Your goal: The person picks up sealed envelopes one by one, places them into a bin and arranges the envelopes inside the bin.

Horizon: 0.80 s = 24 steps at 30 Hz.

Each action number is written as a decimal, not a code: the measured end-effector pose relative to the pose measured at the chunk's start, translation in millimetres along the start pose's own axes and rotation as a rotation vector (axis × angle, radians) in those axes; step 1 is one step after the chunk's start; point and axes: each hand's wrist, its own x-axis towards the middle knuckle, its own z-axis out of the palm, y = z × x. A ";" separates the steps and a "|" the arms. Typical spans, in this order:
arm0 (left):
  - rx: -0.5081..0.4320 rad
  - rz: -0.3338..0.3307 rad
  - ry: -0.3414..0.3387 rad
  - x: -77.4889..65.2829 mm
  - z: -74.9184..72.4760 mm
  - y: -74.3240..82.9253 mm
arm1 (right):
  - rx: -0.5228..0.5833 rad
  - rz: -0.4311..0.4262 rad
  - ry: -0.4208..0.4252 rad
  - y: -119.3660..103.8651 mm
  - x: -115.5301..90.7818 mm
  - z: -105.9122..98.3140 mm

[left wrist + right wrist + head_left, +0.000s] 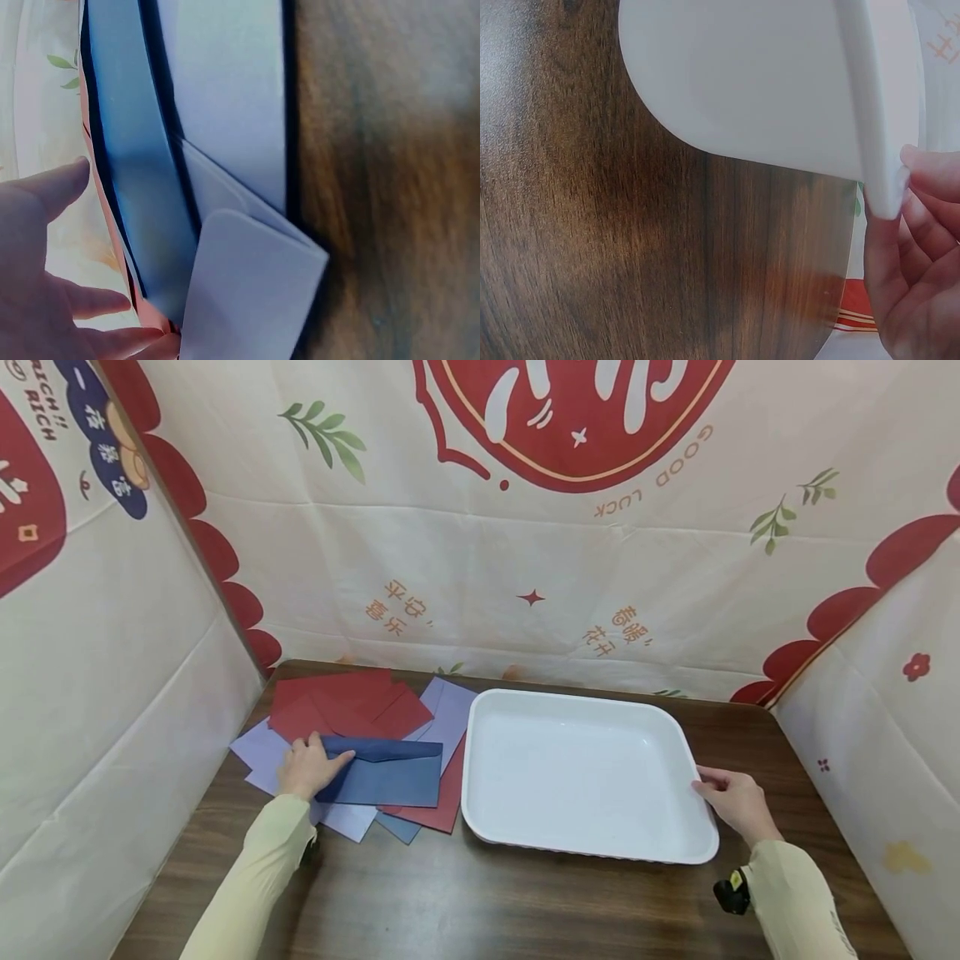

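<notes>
In the head view my left hand (pixel 307 767) lies at the left end of a dark blue envelope (pixel 397 781), its thumb stretched over the folded flap. The left wrist view shows the fingers (pixel 101 300) spread loosely along the edge of the envelopes. Beneath and around are light purple envelopes (pixel 262 752) and red envelopes (pixel 330 702), overlapping in a loose pile. On the other side, my right hand (pixel 742 802) pinches the right rim of a white rectangular tray (pixel 585 777). In the right wrist view the thumb and fingers (pixel 885 255) close round the tray's rim.
The pile and the tray share a dark wooden table (pixel 465 910), with the tray's left side close against the envelopes. Printed cloth (pixel 480 560) hangs behind the table and along both sides.
</notes>
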 end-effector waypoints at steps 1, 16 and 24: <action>0.002 -0.007 -0.003 0.4 -0.1 0.3 | 0.002 -0.013 -0.010 -4.4 -4.0 -2.0; 0.014 -0.096 0.061 6.0 6.9 9.8 | 0.030 -0.030 0.009 7.4 3.1 4.0; -0.022 -0.090 -0.010 9.0 7.9 14.8 | 0.018 -0.023 -0.009 -5.7 -4.2 3.5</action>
